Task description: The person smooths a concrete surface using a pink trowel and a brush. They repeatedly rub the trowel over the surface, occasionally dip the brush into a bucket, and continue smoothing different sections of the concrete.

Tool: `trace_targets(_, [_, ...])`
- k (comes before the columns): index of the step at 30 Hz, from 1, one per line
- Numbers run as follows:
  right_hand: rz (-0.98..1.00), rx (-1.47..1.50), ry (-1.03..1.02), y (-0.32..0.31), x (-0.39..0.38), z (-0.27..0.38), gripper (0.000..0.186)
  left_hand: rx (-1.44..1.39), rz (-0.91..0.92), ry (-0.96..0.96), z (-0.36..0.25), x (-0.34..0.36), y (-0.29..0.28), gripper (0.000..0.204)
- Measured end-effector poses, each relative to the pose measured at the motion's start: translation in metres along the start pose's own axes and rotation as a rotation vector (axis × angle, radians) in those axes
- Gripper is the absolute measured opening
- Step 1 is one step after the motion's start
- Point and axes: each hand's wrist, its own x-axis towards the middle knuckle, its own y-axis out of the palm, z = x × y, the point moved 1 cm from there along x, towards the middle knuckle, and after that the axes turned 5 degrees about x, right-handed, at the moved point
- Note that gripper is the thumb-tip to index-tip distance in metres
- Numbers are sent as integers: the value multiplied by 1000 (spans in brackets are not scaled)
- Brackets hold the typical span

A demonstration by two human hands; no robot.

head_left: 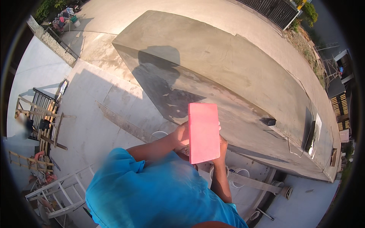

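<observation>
Above the concrete ledge (228,64) | both hands, left (181,136) and right (221,146), gripped a pink slab (203,132) upright by its edges; step judged: holding, inspecting; next needs steady two-handed lowering

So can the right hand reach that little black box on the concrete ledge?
Probably not from here. The right hand is up close to the body, holding the pink flat block with the left hand. The small black box sits apart, farther out on the concrete ledge.

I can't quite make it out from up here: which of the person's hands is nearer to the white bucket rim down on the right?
The right. The right hand grips the pink board's right edge, just above the white bucket rim. The left hand holds the board's opposite edge, farther away.
</observation>
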Motion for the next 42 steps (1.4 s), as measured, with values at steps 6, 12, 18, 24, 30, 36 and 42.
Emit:
trace_targets(6, [386, -28, -159, 100, 64, 48, 26, 31, -362, 816, -123, -92, -6, 51])
trace_targets(12, [597, 48, -23, 140, 64, 18, 25, 265, -593, 1294, -205, -229, 26, 48])
trace_targets(18, [540, 193, 9, 168, 80, -2, 22, 348, -630, 1254, -165, -231, 28, 56])
trace_targets(24, [696, 560, 87, 223, 94, 50, 37, 318, -541, 918, -140, -184, -15, 66])
trace_targets(30, [626, 215, -480, 248, 109, 80, 57, 432, -515, 734, -173, -202, -54, 65])
trace_targets(36, [592, 380, -428, 275, 107, 121, 58, 568, -508, 810, -212, -224, -41, 65])
trace_targets(42, [1143, 1085, 432, 288, 121, 77, 56, 865, -723, 425, -259, -216, -24, 51])
